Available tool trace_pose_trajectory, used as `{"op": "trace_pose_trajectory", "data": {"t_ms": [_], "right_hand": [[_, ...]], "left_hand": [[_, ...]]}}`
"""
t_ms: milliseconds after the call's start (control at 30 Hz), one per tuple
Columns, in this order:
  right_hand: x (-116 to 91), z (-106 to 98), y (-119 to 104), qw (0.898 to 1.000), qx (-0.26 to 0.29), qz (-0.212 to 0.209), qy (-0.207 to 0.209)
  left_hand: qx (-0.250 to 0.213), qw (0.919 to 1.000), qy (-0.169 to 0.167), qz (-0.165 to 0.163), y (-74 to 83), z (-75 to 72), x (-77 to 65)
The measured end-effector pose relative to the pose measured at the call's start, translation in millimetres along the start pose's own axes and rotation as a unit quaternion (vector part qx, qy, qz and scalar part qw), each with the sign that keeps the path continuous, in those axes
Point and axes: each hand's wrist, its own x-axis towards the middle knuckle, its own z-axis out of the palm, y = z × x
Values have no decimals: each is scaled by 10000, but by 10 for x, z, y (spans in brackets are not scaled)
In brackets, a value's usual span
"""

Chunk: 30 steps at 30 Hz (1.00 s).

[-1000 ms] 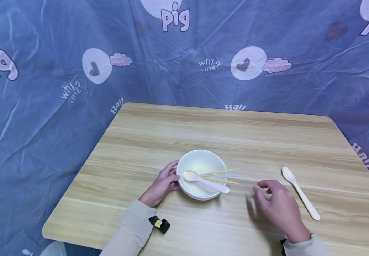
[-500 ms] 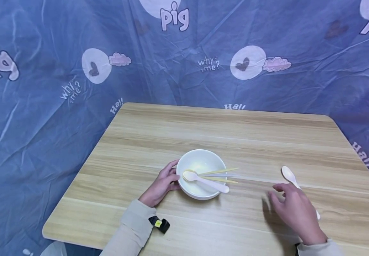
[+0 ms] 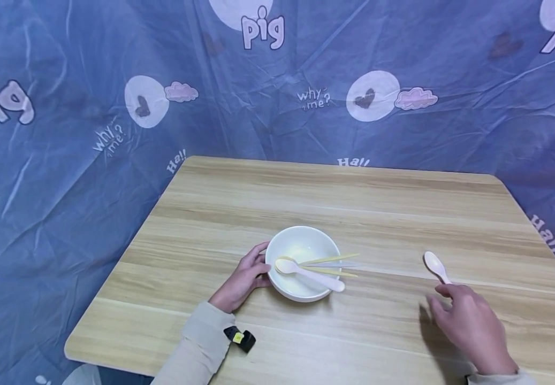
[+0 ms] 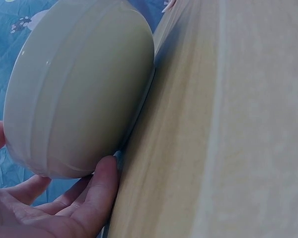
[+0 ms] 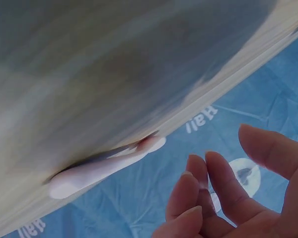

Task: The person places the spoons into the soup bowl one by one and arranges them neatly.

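My left hand (image 3: 241,278) grips a white bowl (image 3: 306,243) by its left side, the thumb on the rim. In the left wrist view, fingertips touch the bowl's outer wall (image 4: 89,84) low down near the tabletop. Inside lies a pale spoon (image 3: 319,278), its handle over the right rim. Beside it, thin yellow handles (image 3: 332,259) and a whitish one stick out. My right hand (image 3: 472,323) hovers over the handle of another pale spoon (image 3: 434,263) on the table, hiding most of that handle. In the right wrist view, its loosely bent fingers stand apart from the spoon (image 5: 97,177).
The wooden table (image 3: 200,214) has rounded corners. A blue printed cloth (image 3: 258,107) hangs behind it and along its sides. Black bands are on both wrists, the left one (image 3: 240,339) with a yellow mark.
My right hand has moved right and toward the near side, from beside the loose spoon to above its handle. My left hand, the bowl and the things in it have stayed put.
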Motion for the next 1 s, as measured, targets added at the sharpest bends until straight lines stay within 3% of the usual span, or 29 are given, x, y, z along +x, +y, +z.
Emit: {"op": "trace_pose_trajectory", "data": {"t_ms": [400,733,1000], "right_hand": [[-15,-66,221,9994,-60,276,-180],[4,-163,425,9924,-124,826,-901],[4,-127,549,9931,-228,676,-928]], "left_hand": [[-21,10000,14,5,-5,-2,-10],[-10,10000,22,-24,-6,-2,-6],[-15,10000,-4,-19,-1,-8,1]]}}
